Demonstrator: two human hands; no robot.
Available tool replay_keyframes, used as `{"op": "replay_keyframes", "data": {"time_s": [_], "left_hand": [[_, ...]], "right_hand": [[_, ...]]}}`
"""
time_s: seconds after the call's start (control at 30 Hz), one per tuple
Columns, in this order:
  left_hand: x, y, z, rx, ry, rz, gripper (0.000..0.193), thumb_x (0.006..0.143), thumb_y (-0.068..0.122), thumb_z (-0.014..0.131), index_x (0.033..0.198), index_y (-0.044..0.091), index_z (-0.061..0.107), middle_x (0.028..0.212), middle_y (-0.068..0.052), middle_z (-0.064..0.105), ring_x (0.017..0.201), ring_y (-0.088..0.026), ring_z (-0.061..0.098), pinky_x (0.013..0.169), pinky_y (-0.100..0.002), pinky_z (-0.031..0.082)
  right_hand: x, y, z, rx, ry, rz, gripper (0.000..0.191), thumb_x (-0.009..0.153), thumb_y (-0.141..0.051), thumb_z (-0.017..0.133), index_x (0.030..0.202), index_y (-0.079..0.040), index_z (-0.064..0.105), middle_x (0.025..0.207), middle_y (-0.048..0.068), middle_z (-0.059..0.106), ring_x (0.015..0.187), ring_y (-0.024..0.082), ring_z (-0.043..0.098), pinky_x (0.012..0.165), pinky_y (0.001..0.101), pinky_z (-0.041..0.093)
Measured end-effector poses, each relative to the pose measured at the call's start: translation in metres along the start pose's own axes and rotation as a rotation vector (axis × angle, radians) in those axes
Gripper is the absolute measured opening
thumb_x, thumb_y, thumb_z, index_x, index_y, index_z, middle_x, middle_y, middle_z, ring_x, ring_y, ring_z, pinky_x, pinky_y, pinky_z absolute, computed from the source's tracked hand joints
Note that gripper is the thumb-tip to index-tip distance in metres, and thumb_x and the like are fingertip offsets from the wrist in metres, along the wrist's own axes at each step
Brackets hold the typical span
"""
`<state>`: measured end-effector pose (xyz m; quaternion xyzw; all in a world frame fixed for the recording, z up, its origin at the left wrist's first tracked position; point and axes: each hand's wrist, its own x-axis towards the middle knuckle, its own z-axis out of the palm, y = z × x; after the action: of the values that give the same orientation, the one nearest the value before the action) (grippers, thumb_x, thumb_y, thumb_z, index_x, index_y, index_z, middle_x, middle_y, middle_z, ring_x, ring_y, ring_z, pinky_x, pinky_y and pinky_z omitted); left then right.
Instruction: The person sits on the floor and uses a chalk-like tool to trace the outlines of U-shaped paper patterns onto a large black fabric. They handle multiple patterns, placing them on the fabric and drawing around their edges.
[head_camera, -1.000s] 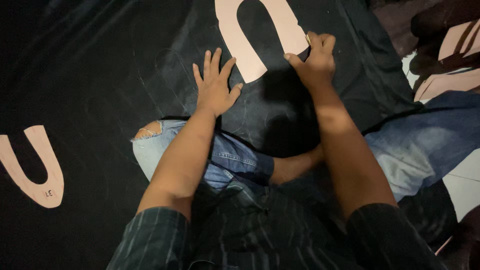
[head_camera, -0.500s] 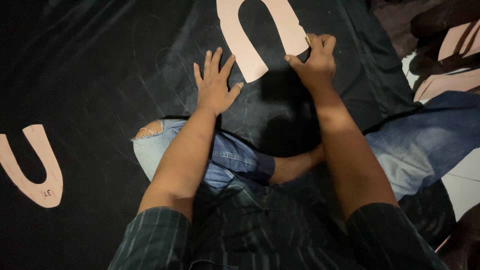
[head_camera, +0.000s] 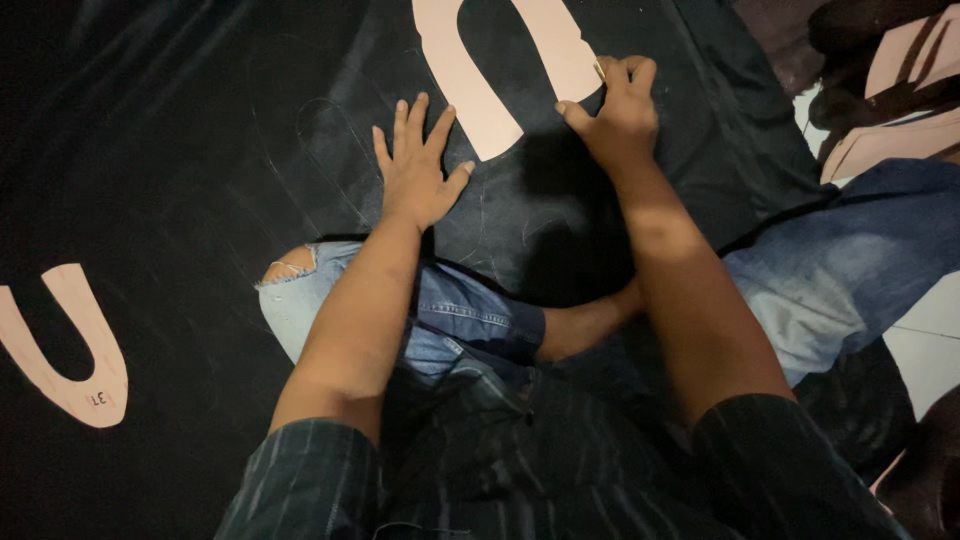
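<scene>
Black fabric (head_camera: 200, 200): left hand (head_camera: 415, 170) spread flat; right hand (head_camera: 618, 110) pinching marker at pink U-template (head_camera: 470, 80) edge.

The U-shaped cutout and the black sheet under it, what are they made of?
U-shaped cutout: probably thin card or paper, matte pinkish-tan, lying flat with clean edges. Black sheet: looks like woven cloth or faux leather, slight sheen, soft creases, faint chalk-like lines.

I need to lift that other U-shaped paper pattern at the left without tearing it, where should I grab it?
Pinch the U-shaped pattern at its curved bottom bend, the broadest part, coming from the near side. It lies flat on the black fabric, and the arms are narrow.
</scene>
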<state>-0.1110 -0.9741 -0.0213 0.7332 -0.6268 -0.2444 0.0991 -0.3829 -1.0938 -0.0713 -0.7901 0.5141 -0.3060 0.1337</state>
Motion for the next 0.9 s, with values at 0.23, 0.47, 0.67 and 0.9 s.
{"op": "replay_keyframes", "data": {"time_s": [0.23,0.47,0.67,0.9], "left_hand": [[0.002,0.001,0.004,-0.009,0.045,-0.008,0.084,0.083,0.052,0.073,0.154,0.021,0.043,0.167,-0.013,0.022,0.156,-0.035,0.009,0.121,-0.067,-0.001],[0.005,0.007,0.005,0.010,0.096,-0.051,0.083,0.079,0.057,0.076,0.148,0.020,0.048,0.163,-0.012,0.027,0.155,-0.035,0.012,0.121,-0.069,0.002],[0.004,0.006,0.007,0.013,0.115,-0.038,0.082,0.080,0.054,0.077,0.148,0.018,0.048,0.163,-0.013,0.027,0.155,-0.036,0.012,0.120,-0.070,0.002],[0.007,0.004,0.010,0.007,0.111,-0.059,0.079,0.081,0.052,0.077,0.147,0.018,0.048,0.163,-0.012,0.029,0.156,-0.035,0.013,0.121,-0.068,0.002]], "right_hand": [[0.000,0.000,0.002,-0.042,0.065,-0.069,0.065,0.078,-0.027,0.101,0.126,-0.004,0.064,0.121,0.012,0.051,0.088,0.020,0.069,0.072,0.0310,0.064],[0.002,-0.005,0.000,-0.080,0.048,-0.049,0.065,0.077,-0.029,0.101,0.126,-0.004,0.065,0.120,0.013,0.051,0.089,0.021,0.069,0.070,0.0314,0.064],[-0.001,-0.007,0.000,-0.030,0.044,-0.017,0.064,0.078,-0.029,0.101,0.126,-0.006,0.067,0.122,0.012,0.052,0.092,0.024,0.070,0.074,0.0345,0.063],[-0.001,0.006,0.002,-0.117,0.053,-0.272,0.068,0.088,-0.027,0.098,0.136,-0.001,0.058,0.132,0.013,0.048,0.118,0.028,0.063,0.092,0.0346,0.062]]}}
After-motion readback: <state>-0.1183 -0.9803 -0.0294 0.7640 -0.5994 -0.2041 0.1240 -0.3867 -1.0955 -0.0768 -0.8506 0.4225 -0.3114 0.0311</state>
